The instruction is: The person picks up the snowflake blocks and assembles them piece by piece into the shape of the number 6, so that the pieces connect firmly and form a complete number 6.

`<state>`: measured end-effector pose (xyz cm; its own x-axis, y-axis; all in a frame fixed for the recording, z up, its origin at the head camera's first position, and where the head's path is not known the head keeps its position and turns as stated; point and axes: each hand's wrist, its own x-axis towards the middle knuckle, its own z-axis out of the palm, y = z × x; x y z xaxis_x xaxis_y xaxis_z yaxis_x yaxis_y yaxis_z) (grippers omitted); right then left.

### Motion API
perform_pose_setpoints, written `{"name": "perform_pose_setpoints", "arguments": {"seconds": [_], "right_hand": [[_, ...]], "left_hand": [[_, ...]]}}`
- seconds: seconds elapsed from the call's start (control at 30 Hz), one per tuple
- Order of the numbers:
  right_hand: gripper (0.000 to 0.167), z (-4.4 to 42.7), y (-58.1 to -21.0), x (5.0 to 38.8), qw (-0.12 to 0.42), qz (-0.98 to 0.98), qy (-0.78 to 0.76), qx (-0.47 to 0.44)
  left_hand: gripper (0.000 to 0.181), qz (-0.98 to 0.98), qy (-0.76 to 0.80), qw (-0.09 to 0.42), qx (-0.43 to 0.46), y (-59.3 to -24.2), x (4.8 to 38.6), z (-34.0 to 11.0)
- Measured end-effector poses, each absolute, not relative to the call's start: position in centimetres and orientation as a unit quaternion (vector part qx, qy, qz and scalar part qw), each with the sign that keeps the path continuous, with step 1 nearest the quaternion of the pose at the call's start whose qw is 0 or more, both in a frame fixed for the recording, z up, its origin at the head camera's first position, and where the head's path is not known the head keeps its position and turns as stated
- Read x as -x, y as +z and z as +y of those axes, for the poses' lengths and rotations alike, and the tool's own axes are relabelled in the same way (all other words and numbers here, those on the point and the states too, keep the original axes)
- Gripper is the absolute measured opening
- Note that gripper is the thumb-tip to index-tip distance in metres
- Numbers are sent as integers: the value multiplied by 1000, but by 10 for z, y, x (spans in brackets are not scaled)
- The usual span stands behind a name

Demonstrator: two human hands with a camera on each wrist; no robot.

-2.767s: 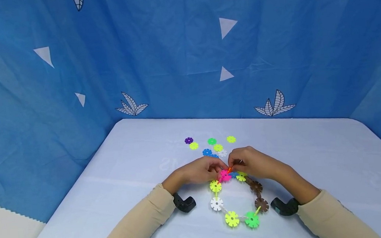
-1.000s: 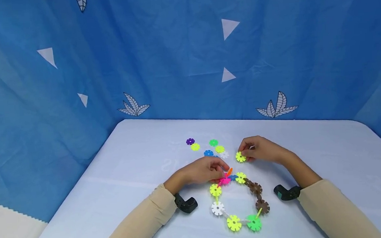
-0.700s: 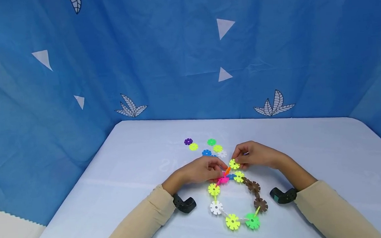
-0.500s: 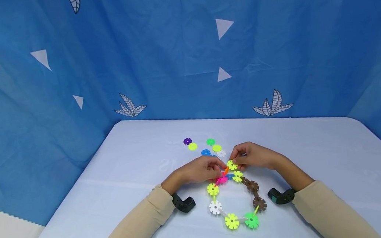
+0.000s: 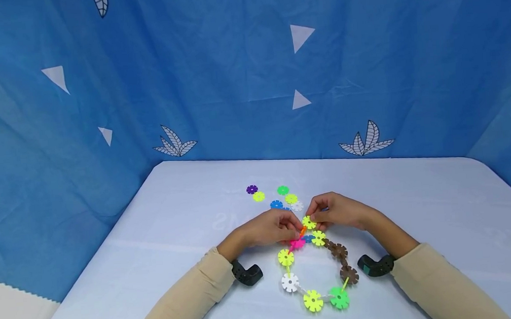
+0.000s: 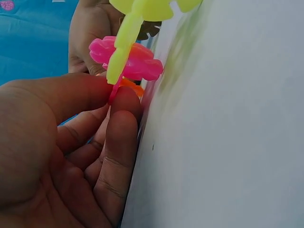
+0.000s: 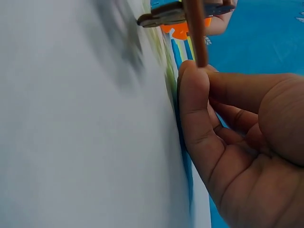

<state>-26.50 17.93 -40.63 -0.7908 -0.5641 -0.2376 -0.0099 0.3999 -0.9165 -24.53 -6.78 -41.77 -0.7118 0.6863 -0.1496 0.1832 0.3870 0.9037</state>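
Observation:
Notched plastic snowflake discs are joined into a ring on the table. My left hand (image 5: 271, 227) pinches a pink disc (image 5: 297, 244) at the ring's far left; the left wrist view shows thumb and fingertips on its edge (image 6: 114, 92). An orange disc (image 5: 303, 231) stands up from the pink one. Between thumb and fingers, my right hand (image 5: 339, 210) pinches a yellow disc (image 5: 309, 222) against or very near the orange one; whether their slots engage I cannot tell. Beside it in the ring are a blue disc (image 5: 308, 238) and another yellow disc (image 5: 318, 238).
Nearer me the ring continues with a white disc (image 5: 290, 282), a green disc (image 5: 339, 298) and brown discs (image 5: 339, 251). Behind the hands lie several loose discs, among them a purple disc (image 5: 251, 189) and a green one (image 5: 283, 190). A blue curtain (image 5: 250, 81) hangs behind the table.
The right hand has left the orange disc, picked up a loose yellow disc from the far side and brought it left and nearer, up to the orange disc. The left hand has stayed at the pink disc.

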Motion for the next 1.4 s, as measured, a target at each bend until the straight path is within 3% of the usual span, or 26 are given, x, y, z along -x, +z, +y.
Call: {"name": "perform_pose_setpoints", "arguments": {"seconds": [0.57,1.13,1.27,1.4], "right_hand": [[8,175,-408,265,256,791,-534,152],[8,173,-408,263,260,790,-524,183],[7,171,-409,262,257,796,-516,186],[8,170,-407,260,258,797,-508,199]], "left_hand": [[8,795,481,248,-274,-418,242,-69],[9,808,454,230,-297,-413,239,-66],[17,812,454,236,-281,-411,238,-67],[40,811,462,253,-255,-411,242,-68]]}}
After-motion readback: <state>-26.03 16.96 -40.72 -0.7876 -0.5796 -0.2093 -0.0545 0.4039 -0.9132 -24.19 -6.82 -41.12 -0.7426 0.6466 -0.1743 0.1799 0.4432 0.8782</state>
